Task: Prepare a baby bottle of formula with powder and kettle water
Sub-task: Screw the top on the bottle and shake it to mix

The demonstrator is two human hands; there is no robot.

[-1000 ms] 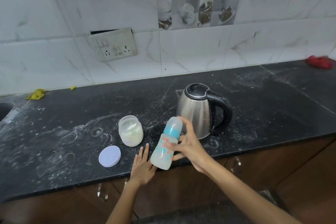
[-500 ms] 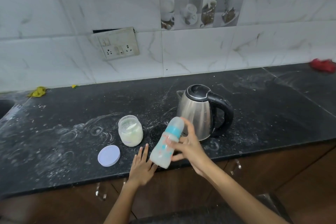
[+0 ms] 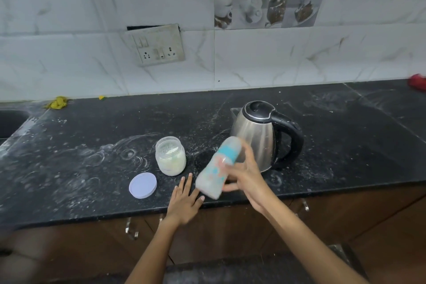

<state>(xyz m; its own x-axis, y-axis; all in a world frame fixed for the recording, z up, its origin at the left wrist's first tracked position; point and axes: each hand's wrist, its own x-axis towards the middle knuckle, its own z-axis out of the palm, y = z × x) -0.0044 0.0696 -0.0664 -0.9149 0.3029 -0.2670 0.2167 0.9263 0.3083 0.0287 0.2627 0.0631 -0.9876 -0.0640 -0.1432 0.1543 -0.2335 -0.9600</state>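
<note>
Bottle [image 3: 217, 168] tilted further, blurred | right hand [image 3: 244, 175] clasps it | left hand [image 3: 184, 200] flat on counter [image 3: 92, 168]

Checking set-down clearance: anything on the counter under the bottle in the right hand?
Nothing visible blocks it. The right hand holds the tilted bottle above the counter front edge. Jar sits left, kettle behind; the left hand lies flat beside that spot.

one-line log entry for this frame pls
stage: mixing | right hand: grip on capped baby bottle, tilted, blurred | left hand: flat on counter edge | powder jar: open, lid beside it | kettle: on counter, lid shut
</note>
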